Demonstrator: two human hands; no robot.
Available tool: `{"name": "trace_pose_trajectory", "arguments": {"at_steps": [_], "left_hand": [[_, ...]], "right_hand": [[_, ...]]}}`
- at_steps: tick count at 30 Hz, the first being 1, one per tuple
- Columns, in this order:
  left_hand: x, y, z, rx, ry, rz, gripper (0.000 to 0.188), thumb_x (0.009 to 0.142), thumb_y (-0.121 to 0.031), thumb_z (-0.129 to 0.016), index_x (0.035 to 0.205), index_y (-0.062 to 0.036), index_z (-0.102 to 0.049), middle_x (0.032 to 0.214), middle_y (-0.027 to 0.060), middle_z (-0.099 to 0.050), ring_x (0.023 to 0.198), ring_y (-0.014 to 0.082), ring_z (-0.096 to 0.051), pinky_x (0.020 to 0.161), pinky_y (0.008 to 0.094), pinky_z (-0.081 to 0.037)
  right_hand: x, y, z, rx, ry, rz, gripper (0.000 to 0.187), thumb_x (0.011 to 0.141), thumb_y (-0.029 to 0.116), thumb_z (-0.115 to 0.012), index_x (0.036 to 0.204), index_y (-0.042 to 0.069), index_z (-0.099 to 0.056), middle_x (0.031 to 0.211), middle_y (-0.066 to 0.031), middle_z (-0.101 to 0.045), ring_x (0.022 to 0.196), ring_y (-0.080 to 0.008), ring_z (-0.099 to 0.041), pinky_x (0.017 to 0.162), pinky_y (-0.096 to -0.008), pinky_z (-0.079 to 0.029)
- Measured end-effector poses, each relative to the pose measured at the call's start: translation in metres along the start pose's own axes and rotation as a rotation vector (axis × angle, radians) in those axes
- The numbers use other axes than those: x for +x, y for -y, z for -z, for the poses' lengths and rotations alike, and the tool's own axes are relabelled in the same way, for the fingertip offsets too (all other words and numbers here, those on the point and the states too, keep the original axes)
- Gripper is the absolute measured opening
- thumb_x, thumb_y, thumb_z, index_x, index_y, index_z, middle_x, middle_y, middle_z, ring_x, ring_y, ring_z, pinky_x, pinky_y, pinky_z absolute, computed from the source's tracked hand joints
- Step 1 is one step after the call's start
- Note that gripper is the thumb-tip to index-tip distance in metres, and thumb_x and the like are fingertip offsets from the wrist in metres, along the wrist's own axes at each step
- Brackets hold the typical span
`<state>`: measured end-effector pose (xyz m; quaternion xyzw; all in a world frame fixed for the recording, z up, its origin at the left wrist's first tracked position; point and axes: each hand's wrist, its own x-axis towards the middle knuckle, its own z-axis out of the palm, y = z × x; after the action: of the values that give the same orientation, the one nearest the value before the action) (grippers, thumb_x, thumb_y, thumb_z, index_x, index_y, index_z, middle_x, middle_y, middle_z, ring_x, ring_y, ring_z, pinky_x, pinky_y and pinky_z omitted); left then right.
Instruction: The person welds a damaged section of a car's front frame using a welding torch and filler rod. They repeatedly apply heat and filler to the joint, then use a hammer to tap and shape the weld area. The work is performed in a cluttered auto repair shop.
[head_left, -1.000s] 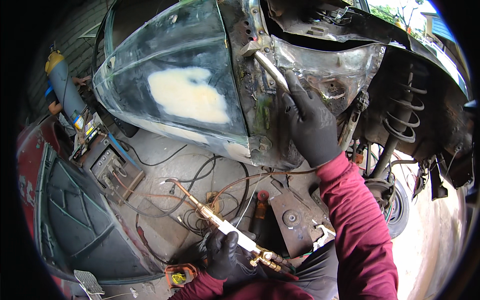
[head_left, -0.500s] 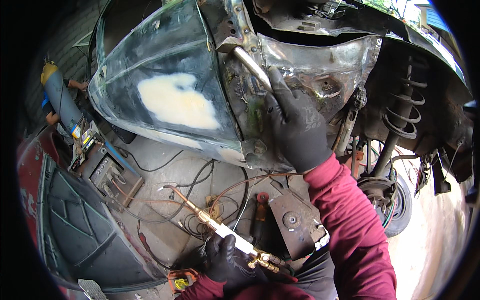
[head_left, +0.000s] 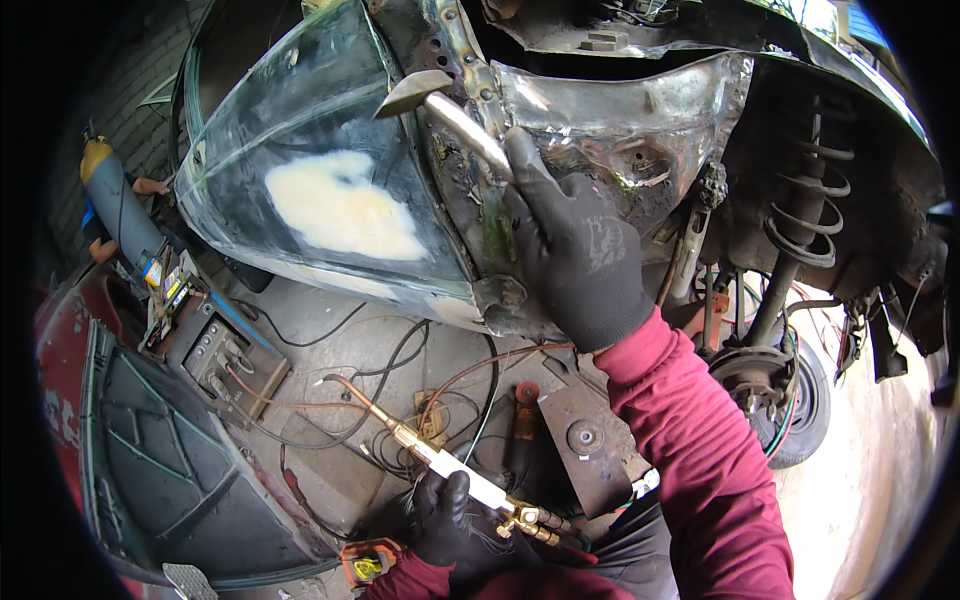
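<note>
Fingers (head_left: 535,170) of my right hand (head_left: 585,262) curl round the hammer (head_left: 465,132), its head over the edge of the door (head_left: 330,205), touching or not I can't tell. Lower down, my left hand (head_left: 440,517) wraps the brass-and-white torch (head_left: 475,485). If my right grip twists, a glancing blow could dent that door.

Your right hand (head_left: 578,262) and left hand (head_left: 441,518) wear black, close-fitting fabric work gloves (head_left: 600,295); the right glove bears a faint printed mark (head_left: 607,243) on its back. Your long maroon cloth sleeves (head_left: 695,430) crease in many folds and reach the gloves. Low in the view, between your sleeves, dark grey cloth trousers (head_left: 632,550) show.
</note>
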<state>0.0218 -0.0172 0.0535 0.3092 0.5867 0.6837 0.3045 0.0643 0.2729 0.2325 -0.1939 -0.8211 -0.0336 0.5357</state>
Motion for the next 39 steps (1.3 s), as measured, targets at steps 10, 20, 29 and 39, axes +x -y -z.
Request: {"name": "trace_pose_trajectory", "arguments": {"at_steps": [10, 20, 29, 39], "left_hand": [[0.002, 0.005, 0.003, -0.063, 0.023, 0.024, 0.043, 0.114, -0.038, -0.055, 0.121, 0.0031, -0.067, 0.093, 0.0109, -0.076, 0.077, 0.0175, -0.071, 0.072, 0.0338, -0.057], [0.001, 0.021, 0.007, 0.004, -0.021, -0.025, 0.043, 0.114, -0.037, -0.055, 0.123, 0.0042, -0.063, 0.093, 0.0133, -0.076, 0.072, 0.0188, -0.069, 0.07, 0.0344, -0.057], [0.003, 0.015, 0.004, -0.072, 0.016, 0.059, 0.047, 0.114, -0.04, -0.052, 0.114, 0.0035, -0.07, 0.097, 0.014, -0.078, 0.082, 0.0205, -0.075, 0.075, 0.0348, -0.061], [0.005, 0.019, 0.007, -0.059, 0.033, 0.058, 0.044, 0.114, -0.039, -0.054, 0.124, 0.0018, -0.066, 0.098, 0.0155, -0.079, 0.082, 0.0228, -0.077, 0.068, 0.0346, -0.062]], "right_hand": [[-0.002, 0.003, 0.001, 0.1, 0.125, -0.112, 0.061, 0.095, 0.021, -0.073, 0.154, 0.023, -0.058, 0.089, -0.0163, -0.065, 0.077, -0.0357, -0.069, 0.067, -0.0471, -0.056], [-0.006, -0.004, -0.002, 0.018, 0.031, -0.081, 0.06, 0.099, 0.02, -0.069, 0.157, 0.024, -0.054, 0.094, -0.0162, -0.065, 0.086, -0.0369, -0.07, 0.07, -0.0501, -0.058], [-0.014, 0.004, 0.0, 0.037, -0.003, -0.086, 0.052, 0.103, 0.02, -0.069, 0.154, 0.015, -0.06, 0.101, -0.0172, -0.068, 0.087, -0.0367, -0.071, 0.07, -0.0459, -0.057], [-0.014, 0.006, 0.008, 0.117, 0.188, -0.125, 0.052, 0.104, 0.021, -0.069, 0.155, 0.015, -0.059, 0.1, -0.0196, -0.07, 0.084, -0.0379, -0.072, 0.068, -0.0469, -0.057]]}}
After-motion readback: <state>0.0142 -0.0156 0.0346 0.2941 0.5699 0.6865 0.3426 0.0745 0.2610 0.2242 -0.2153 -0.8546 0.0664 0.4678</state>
